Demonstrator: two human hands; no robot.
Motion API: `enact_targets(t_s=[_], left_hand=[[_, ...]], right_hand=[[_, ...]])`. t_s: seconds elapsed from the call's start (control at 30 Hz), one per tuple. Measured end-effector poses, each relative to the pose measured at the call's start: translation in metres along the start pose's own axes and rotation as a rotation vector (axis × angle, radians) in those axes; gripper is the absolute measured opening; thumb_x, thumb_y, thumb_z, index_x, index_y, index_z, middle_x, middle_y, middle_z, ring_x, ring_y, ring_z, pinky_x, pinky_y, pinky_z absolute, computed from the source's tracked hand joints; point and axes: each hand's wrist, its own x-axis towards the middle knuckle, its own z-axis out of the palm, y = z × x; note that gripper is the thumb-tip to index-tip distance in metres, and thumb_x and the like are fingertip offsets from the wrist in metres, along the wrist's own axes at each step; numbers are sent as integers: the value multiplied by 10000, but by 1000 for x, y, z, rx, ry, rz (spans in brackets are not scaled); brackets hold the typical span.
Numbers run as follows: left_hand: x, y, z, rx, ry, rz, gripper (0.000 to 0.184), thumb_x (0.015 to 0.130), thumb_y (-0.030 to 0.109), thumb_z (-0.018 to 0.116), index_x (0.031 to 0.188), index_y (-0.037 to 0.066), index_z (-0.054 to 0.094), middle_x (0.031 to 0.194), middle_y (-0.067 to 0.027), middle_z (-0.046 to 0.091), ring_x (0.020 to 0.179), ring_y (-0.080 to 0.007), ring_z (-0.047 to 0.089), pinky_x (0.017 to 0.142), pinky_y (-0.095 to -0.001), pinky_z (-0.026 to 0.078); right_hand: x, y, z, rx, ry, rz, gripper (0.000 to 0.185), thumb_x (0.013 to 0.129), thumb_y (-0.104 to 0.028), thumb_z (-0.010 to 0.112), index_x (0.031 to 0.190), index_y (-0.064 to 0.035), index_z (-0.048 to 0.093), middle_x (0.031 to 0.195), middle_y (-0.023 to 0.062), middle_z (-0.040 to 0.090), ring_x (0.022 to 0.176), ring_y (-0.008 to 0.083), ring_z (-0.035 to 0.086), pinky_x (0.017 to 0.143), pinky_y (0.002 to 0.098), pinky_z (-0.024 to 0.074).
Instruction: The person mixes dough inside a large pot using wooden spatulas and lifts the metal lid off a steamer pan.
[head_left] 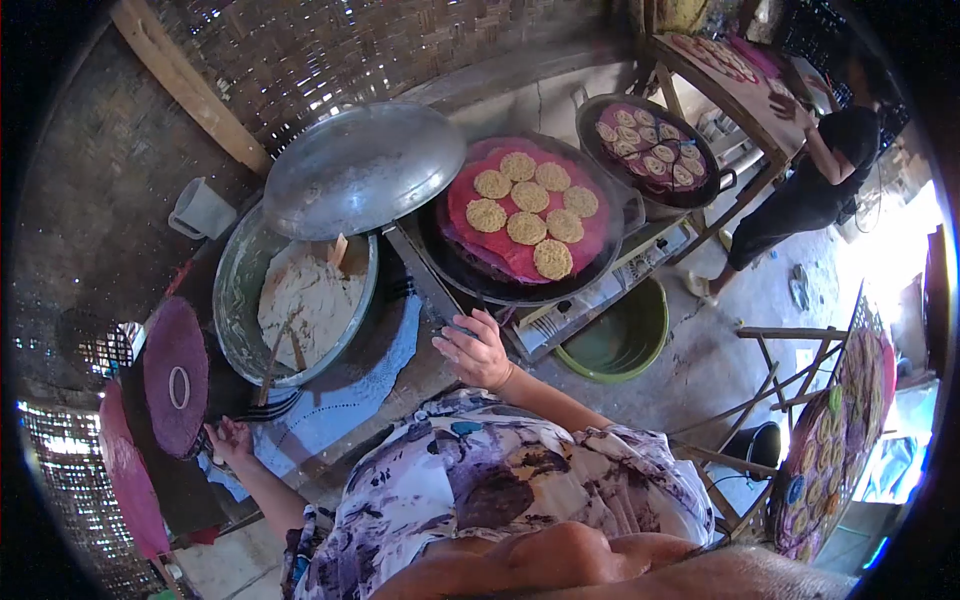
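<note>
My left hand (232,441) is at the lower left, palm partly up and fingers loosely apart. It is close to the lower edge of a purple round disc (165,375) with a pale ring on it; whether they touch I cannot tell. My right hand (474,350), fingers spread and holding nothing, hovers before the front rim of a large dark pan (470,288). Inside that pan, several round yellowish cakes (527,228) lie on a pink-red sheet (480,245). Left of it, a big basin (222,318) holds whitish dough (310,290) with wooden sticks in it.
A domed metal lid (365,170) leans over the basin and pan. Behind are a white jug (202,210) and a second pan (590,115) with several rounds. A green tub (645,340) stands below. Racked rounds (830,450) are at right; another person (845,150) works at a table (745,100).
</note>
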Motion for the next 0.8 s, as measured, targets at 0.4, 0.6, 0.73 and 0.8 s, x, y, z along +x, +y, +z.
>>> enact_targets(t_s=[0.4,0.6,0.73,0.8], left_hand=[[7,20,4,126,18,230,372,786,327,661,969,16,568,873,-107,582,816,-268,548,784,-373,473],[8,4,22,-55,53,292,214,821,225,643,920,56,556,855,-83,595,771,-241,576,663,-335,520],[8,2,24,17,159,394,179,819,180,641,888,39,555,811,-97,583,734,-238,577,648,-350,525],[-14,-2,41,39,251,470,154,807,124,643,870,20,547,782,-102,571,710,-240,582,627,-367,541]], right_hand=[[3,-8,2,10,15,10,417,609,-129,627,1025,-108,642,1092,62,576,1080,301,499,930,496,375],[11,-18,4,-74,10,81,227,752,-64,553,948,-68,666,1014,72,611,1046,301,507,933,479,371],[10,-25,2,-147,-36,119,220,805,-69,527,993,-32,636,1042,102,595,1065,333,489,936,484,370],[9,-29,2,-171,-45,146,213,836,-89,506,993,-18,631,1053,114,591,1067,350,484,935,475,375]])
